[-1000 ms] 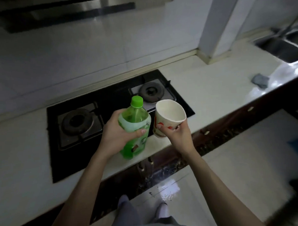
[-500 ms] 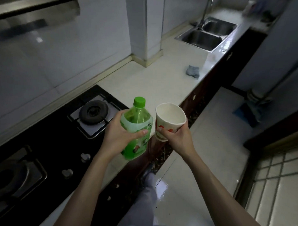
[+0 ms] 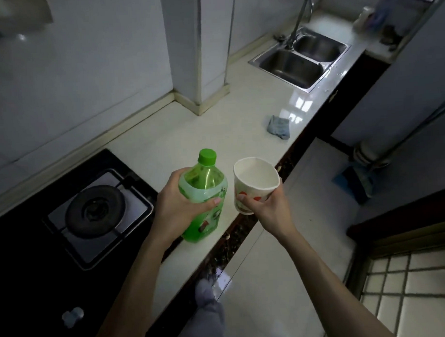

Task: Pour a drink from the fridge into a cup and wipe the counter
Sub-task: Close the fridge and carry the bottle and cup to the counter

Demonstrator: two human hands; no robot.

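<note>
My left hand point(image 3: 177, 207) grips a green plastic bottle point(image 3: 204, 194) with its green cap on, held upright above the front edge of the pale counter point(image 3: 190, 134). Right beside it, my right hand point(image 3: 265, 207) holds a white paper cup point(image 3: 254, 182) with red marks by its lower side; the cup looks empty and tilts slightly toward me. Bottle and cup are close but apart. A crumpled blue-grey cloth point(image 3: 279, 126) lies on the counter further right, near the front edge.
A black gas hob point(image 3: 96, 210) with a burner sits left of the bottle. A steel double sink point(image 3: 300, 57) with a tap is at the far right end. A white pillar point(image 3: 199, 50) juts out at the back. Tiled floor lies to the right.
The view has swung right along the counter, from the hob toward the sink. Both hands keep the bottle and cup in the same pose side by side.
</note>
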